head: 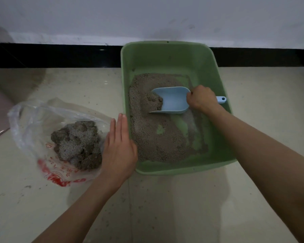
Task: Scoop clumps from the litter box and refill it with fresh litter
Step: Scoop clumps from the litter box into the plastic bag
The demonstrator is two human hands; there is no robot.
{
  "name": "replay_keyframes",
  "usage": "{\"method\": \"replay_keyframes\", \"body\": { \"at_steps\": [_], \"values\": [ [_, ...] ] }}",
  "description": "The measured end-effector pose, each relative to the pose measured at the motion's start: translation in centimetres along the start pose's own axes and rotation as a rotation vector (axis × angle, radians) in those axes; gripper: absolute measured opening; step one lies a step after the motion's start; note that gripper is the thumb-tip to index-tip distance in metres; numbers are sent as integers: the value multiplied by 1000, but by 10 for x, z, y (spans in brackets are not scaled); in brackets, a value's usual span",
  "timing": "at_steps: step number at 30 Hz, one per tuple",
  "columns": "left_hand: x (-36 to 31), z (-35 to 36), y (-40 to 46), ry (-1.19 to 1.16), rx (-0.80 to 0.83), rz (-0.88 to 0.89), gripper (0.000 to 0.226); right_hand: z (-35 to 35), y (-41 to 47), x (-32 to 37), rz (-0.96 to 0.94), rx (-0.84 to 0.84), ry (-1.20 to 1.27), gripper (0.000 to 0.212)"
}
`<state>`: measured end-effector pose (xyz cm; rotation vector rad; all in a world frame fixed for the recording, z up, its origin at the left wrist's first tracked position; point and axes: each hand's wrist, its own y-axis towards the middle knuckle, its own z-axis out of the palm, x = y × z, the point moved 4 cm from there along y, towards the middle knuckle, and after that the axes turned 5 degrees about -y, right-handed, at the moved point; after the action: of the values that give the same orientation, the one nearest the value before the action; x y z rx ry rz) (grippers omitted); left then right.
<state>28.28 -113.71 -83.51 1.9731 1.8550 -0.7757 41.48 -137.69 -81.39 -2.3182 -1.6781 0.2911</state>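
right hand [201, 99] grips the scoop [172, 100], digging toward nine o'clock into a clump [154, 100]; left hand [118, 146] flat, fingers straight, steadying the litter box [223, 88] rim.

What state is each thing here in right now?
Litter box: partly filled, bare patches of bottom showing.
Scoop: in the litter, holding a clump.
Plastic bag: open on the floor, clumps inside.
Right hand: grips the scoop handle.
Left hand: flat, fingers straight, beside the box.
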Motion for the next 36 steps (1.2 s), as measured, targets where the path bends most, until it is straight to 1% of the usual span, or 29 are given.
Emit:
{"method": "replay_keyframes", "body": {
  "at_steps": [6, 9, 13, 17, 19, 23, 26, 28, 31, 36],
  "values": [
    [2, 3, 1, -39, 0, -40, 65, 4, 4, 23, -174, -109, -12, 34],
    [2, 3, 1, -38, -2, -40, 67, 8, 4, 15, -168, -105, 40, 31],
    [3, 4, 0, -40, -19, -43, 68, 10, 1, 1, -118, -100, 112, 35],
    [2, 4, 0, -37, -36, -34, 66, -2, -9, 3, -181, -108, 100, 30],
    [1, 4, -1, -43, -31, -45, 65, -9, -16, 12, -231, -117, 48, 31],
    [1, 3, -2, -50, -38, -49, 66, -27, -36, 50, -354, -205, -162, 34],
    [2, 4, -2, -69, -32, -54, 66, -41, -47, 73, -411, -275, -296, 29],
    [2, 4, -2, -88, -38, -48, 66, -47, -53, 78, -395, -282, -338, 26],
    [3, 4, -2, -97, -48, -42, 68, -52, -62, 86, -366, -268, -368, 31],
    [2, 4, -2, -113, -63, -35, 70, -65, -73, 111, -362, -286, -465, 20]
  ]
}}
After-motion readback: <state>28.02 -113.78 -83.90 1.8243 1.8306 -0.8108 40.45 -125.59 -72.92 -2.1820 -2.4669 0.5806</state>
